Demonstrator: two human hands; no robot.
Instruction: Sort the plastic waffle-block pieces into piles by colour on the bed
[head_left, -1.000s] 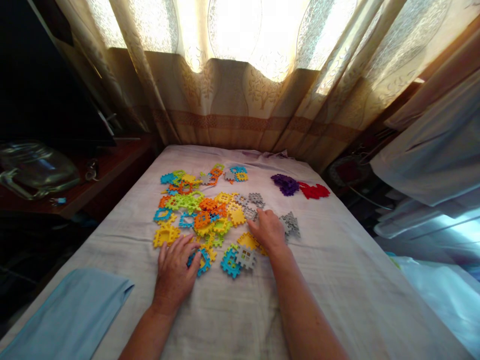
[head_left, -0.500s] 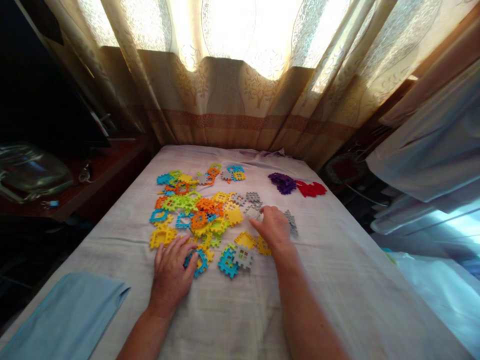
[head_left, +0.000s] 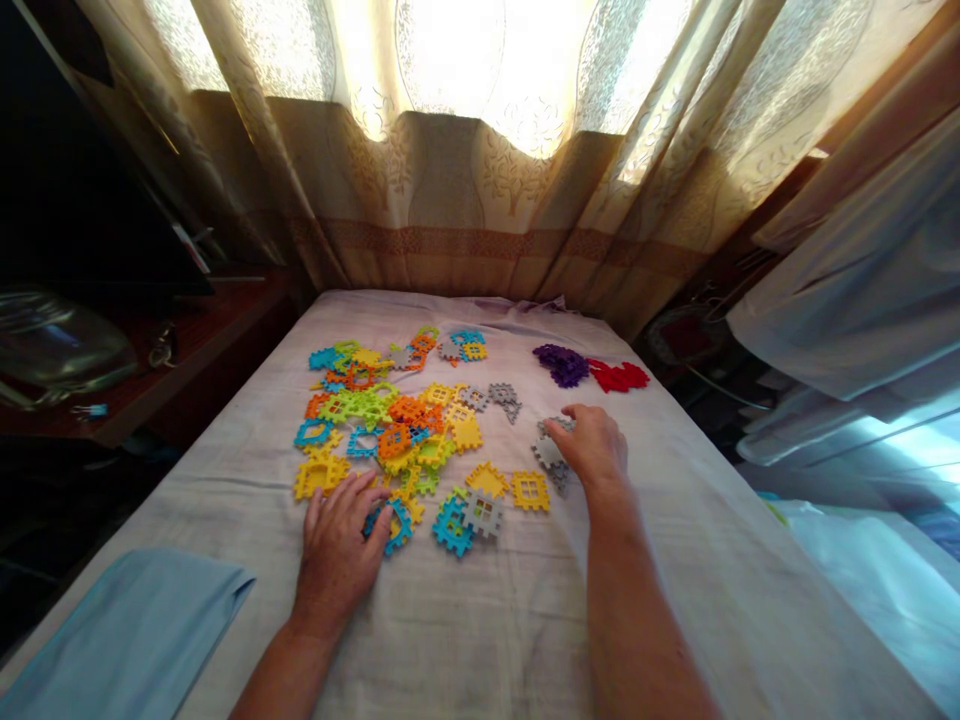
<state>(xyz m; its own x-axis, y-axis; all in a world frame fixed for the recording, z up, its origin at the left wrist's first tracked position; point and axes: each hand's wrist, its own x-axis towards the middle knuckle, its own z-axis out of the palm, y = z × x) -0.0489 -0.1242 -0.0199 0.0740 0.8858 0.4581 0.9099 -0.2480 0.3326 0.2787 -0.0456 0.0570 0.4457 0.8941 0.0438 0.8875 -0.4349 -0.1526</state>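
Observation:
My right hand (head_left: 596, 450) pinches a grey toothed building tile (head_left: 559, 425) at the right of the spread pieces. Beneath and beside its fingers lie more grey tiles (head_left: 551, 455), partly covered by the hand. My left hand (head_left: 341, 545) rests with fingers spread at the near edge of the mixed pile, its thumb touching a blue toothed tile (head_left: 399, 525). Close to its fingertips is a yellow frame tile (head_left: 321, 478). Loose grey tiles (head_left: 502, 395) lie beyond, and a yellow window tile (head_left: 530, 490) is between the hands.
Orange tiles (head_left: 395, 440) and lime tiles (head_left: 367, 403) overlap in the pile. A purple heap (head_left: 562, 365) and a red heap (head_left: 619, 376) lie at the far right of the bed sheet (head_left: 480, 620). A folded blue cloth (head_left: 135, 630) is at near left.
My right hand has moved right with a grey tile, from beside the pile to the grey tiles there. The yellow window tile is now uncovered. My left hand stays about where it was.

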